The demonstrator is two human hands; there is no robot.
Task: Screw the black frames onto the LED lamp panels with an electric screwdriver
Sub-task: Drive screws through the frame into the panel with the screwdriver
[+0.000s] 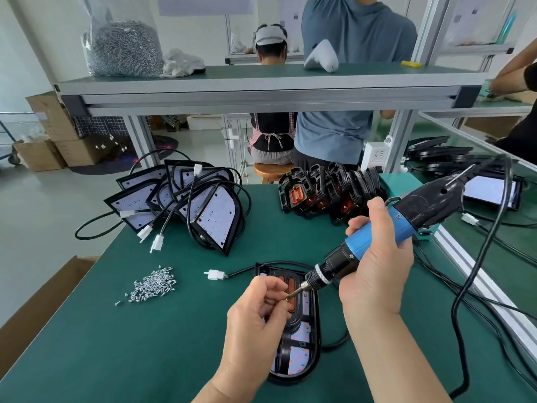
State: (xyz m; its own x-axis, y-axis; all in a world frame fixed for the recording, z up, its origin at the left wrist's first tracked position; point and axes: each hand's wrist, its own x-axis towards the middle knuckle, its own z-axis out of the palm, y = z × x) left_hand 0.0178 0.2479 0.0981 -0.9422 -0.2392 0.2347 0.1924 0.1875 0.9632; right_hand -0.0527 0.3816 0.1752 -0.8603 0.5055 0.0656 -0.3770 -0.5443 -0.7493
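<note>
An LED lamp panel with a black frame on it (302,341) lies on the green table in front of me. My right hand (377,257) grips a blue and black electric screwdriver (377,234), tilted with its bit down to the left over the panel's upper half. My left hand (258,312) pinches a small screw at the bit's tip (287,299). A loose heap of silver screws (154,285) lies to the left. The panel's white connector (215,275) lies above left of it.
A pile of LED panels with cables (189,199) sits at the back left, a row of black frames (328,190) at the back right. The screwdriver's black cord (470,286) loops on the right. A shelf (261,82) holds a bag of screws (122,45). People work beyond.
</note>
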